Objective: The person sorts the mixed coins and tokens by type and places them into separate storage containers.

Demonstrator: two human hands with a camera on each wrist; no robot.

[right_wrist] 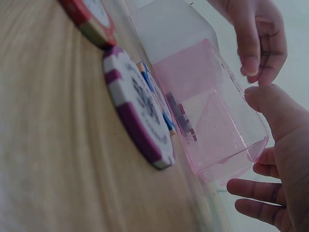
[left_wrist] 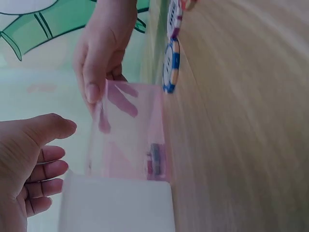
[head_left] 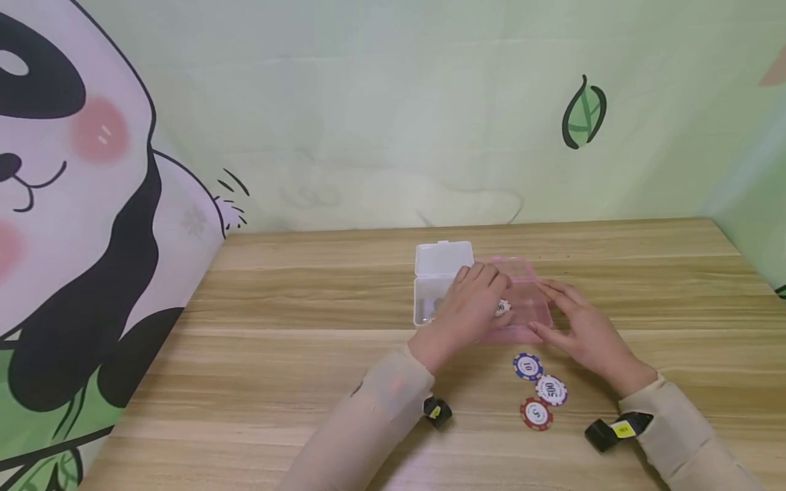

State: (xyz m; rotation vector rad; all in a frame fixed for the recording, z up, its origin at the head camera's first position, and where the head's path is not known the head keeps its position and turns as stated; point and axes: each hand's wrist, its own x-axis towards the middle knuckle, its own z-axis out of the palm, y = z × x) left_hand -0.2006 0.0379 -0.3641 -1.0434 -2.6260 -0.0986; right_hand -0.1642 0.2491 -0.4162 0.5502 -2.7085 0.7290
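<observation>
A pink see-through plastic box (head_left: 522,332) stands on the table, its lid folded back. My right hand (head_left: 589,334) grips its right side, thumb at the front and fingers at the back. Inside lie a few poker chips (left_wrist: 154,157), one with a white face showing in the head view. My left hand (head_left: 469,300) is above the boxes, fingers loosely bent and nothing between them in the left wrist view. It partly hides a white plastic box (head_left: 420,300) with raised lid, side by side with the pink one; small items show inside.
In front of the pink box lie a blue chip (head_left: 528,367), a white-and-purple chip (head_left: 551,390) and a red chip (head_left: 537,414), close together on the wooden table (head_left: 295,368). A printed panda backdrop (head_left: 368,136) rises behind the table's far edge.
</observation>
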